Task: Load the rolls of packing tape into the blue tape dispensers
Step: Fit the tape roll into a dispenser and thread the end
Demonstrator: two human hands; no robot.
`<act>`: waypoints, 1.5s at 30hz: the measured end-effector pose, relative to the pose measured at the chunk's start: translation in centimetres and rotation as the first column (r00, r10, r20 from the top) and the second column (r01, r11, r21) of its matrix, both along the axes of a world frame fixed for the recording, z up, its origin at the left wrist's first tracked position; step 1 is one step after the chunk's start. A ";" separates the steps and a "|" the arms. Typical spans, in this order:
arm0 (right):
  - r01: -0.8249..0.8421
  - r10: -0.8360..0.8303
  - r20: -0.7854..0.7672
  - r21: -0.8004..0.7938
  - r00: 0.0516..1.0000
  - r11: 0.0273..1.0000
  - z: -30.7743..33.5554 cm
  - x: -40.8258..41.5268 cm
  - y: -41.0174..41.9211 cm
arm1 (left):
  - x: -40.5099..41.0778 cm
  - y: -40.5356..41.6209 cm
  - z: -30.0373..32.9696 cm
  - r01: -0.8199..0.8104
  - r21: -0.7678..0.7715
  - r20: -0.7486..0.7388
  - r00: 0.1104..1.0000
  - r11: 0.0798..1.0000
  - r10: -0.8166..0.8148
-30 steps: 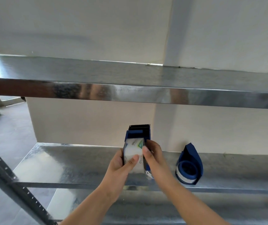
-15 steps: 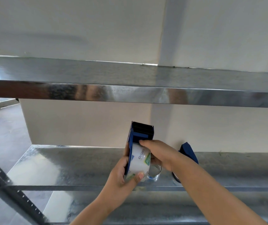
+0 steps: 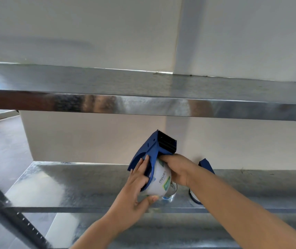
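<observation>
Blue tape dispenser point(image 3: 152, 150), black toothed end tilted up and right, held above the galvanised shelf point(image 3: 82, 182) with a white tape roll point(image 3: 159, 182) seated in it. Left hand point(image 3: 136, 187): fingers on the dispenser's left side plate, thumb under the roll; right hand point(image 3: 176, 169): curled over the roll's top from the right. Second blue dispenser point(image 3: 205, 165): on the shelf, just right, partly hidden by the right forearm.

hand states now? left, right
Left hand: grips the blue plastic tape dispenser.
Right hand: grips the white roll of packing tape in it.
</observation>
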State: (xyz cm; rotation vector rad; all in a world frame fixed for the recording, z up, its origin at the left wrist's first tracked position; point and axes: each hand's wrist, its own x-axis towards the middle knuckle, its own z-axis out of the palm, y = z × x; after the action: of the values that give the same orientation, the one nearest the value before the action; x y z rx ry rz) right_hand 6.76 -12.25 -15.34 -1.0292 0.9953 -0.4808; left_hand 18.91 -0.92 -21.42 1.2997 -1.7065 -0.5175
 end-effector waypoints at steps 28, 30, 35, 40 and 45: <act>-0.033 0.029 -0.017 -0.446 0.999 0.894 -0.4 -1.6 4.4 | -0.8 0.3 4.0 0.175 0.302 -0.484 0.875 0.937 -0.008; -0.042 0.042 -0.011 -0.486 0.999 0.873 -0.5 -1.6 4.7 | -1.0 0.3 4.3 0.189 0.334 -0.512 0.859 0.924 0.010; -0.107 0.150 0.041 -0.517 0.988 0.849 -0.4 -2.4 4.5 | -0.8 0.5 4.3 0.288 0.382 -0.601 0.799 0.878 0.000; -0.142 0.092 -0.112 -0.611 0.989 0.779 -0.7 -2.4 4.5 | -0.5 0.2 4.4 0.277 0.414 -0.611 0.791 0.867 0.039; -0.145 -0.050 -0.246 -0.710 0.968 0.689 -0.7 -2.3 4.5 | -0.9 0.1 4.7 0.207 0.364 -0.595 0.802 0.908 0.056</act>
State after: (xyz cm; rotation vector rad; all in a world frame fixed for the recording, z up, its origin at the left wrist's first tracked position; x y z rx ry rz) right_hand 4.43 -7.74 -16.07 -1.8729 1.0067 -0.7475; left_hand 18.00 -0.84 -16.74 1.1732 -1.1441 -1.2541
